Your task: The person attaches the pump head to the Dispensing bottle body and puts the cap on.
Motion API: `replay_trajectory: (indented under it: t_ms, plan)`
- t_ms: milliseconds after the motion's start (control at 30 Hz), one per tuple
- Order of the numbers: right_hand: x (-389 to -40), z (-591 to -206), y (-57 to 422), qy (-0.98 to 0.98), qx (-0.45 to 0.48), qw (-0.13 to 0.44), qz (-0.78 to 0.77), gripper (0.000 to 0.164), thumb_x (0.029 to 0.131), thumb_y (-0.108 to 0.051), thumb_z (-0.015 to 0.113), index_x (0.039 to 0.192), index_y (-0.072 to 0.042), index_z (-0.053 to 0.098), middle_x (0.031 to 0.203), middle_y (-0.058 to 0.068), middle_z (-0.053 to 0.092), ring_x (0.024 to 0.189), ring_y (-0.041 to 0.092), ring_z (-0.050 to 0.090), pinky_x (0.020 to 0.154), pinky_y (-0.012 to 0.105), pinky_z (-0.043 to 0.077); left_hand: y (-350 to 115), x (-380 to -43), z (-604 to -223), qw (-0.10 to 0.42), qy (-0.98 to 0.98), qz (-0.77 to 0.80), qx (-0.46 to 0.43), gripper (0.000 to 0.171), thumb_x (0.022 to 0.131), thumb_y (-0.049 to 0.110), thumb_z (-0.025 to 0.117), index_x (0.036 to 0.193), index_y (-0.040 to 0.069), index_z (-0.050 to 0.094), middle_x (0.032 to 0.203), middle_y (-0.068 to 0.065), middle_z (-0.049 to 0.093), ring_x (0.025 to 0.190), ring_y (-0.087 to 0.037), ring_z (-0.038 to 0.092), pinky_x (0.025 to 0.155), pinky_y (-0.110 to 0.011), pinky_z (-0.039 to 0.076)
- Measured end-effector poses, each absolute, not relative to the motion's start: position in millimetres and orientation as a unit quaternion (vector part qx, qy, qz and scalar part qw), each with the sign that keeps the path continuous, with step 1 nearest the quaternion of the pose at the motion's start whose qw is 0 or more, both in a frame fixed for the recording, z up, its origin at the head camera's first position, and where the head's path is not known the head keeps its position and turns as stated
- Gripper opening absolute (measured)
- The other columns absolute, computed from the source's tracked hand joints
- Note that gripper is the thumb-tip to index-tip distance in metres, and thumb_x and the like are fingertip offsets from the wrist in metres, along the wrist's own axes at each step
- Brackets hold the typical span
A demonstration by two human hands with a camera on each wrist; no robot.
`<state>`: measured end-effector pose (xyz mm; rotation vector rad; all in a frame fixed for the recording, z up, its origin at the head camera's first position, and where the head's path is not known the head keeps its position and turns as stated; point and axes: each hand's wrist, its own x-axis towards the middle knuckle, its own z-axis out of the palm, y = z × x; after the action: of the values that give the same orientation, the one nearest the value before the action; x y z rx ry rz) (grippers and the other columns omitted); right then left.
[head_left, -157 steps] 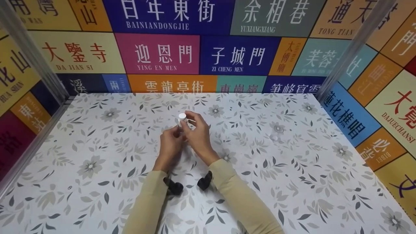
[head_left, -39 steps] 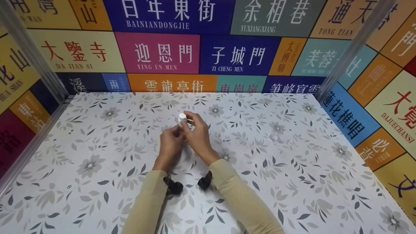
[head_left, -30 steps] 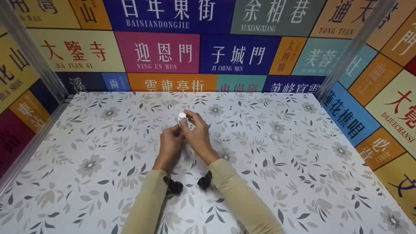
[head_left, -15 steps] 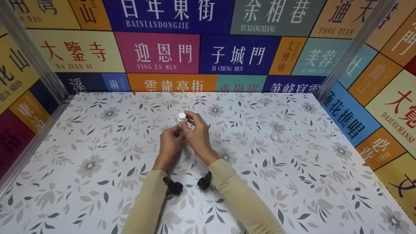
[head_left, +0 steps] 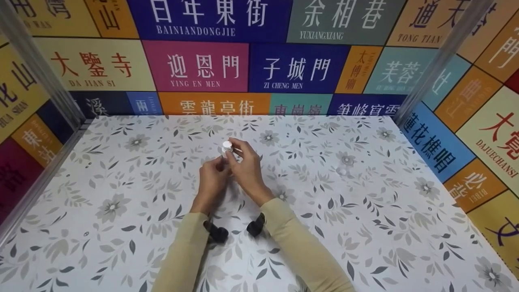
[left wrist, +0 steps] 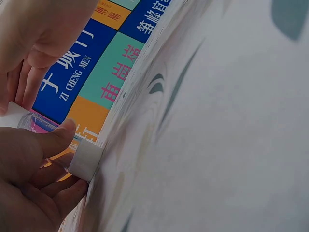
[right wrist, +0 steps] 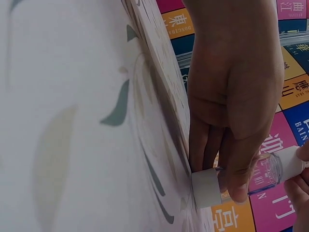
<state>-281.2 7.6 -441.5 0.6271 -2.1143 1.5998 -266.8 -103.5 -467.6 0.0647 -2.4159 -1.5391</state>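
Observation:
A small clear cylindrical bottle with white ends (head_left: 227, 145) stands upright at the middle of the table (head_left: 162, 243), both hands on it. My left hand (head_left: 213, 178) pinches its lower clear part between thumb and fingers. In the left wrist view the white lower end (left wrist: 86, 159) is right at the tabletop, below the left hand (left wrist: 29, 164). My right hand (head_left: 247, 168) grips the upper end, fingertips around the white cap. The right wrist view shows this cap (right wrist: 289, 162) with the right hand's fingers (right wrist: 297, 191) at its side; most of that hand is out of frame.
Black wrist cameras (head_left: 217, 233) sit at both cuffs. A small see-through object (head_left: 344, 168) lies on the flowered tabletop to the right. Behind the table rises a colourful lettered wall (head_left: 194, 67), with clear corner posts (head_left: 438, 61) at its sides.

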Motion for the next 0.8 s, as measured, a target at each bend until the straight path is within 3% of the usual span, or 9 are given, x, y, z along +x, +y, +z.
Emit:
replay_trajectory:
  t_ms: [167,433,800]
  plan:
    - [-281.4,-442.0,7.6,-0.754,0.228,0.216,0.577,0.034,0.093,-0.003,0.067,0.125,0.004,0.061,0.120,0.018,0.066,0.117,0.027,0.066,0.099,0.023,0.051,-103.9,-267.3,-467.9,0.147,-0.837,-0.527,0.017,0.014,0.088,-0.003,0.065,0.098,0.002,0.075,0.087,-0.012,0.073,0.075,-0.020,0.061,0.067,-0.026,0.047]
    - [-280.2,-442.3,6.6,-0.758,0.214,0.202,0.582,0.036,0.092,-0.003,0.066,0.127,0.002,0.061,0.124,0.016,0.066,0.120,0.025,0.064,0.101,0.021,0.049,-104.7,-267.7,-468.2,0.134,-0.845,-0.518,0.023,0.008,0.093,0.006,0.065,0.092,0.007,0.073,0.079,-0.007,0.066,0.071,-0.016,0.055,0.064,-0.026,0.043]
    - [-280.3,-441.7,7.4,-0.756,0.213,0.215,0.581,0.034,0.090,-0.003,0.070,0.123,0.002,0.063,0.117,0.018,0.068,0.112,0.028,0.068,0.095,0.028,0.055,-104.2,-266.4,-466.8,0.130,-0.842,-0.523,0.023,0.010,0.092,0.006,0.066,0.099,0.006,0.074,0.083,-0.009,0.069,0.073,-0.017,0.057,0.064,-0.026,0.044]
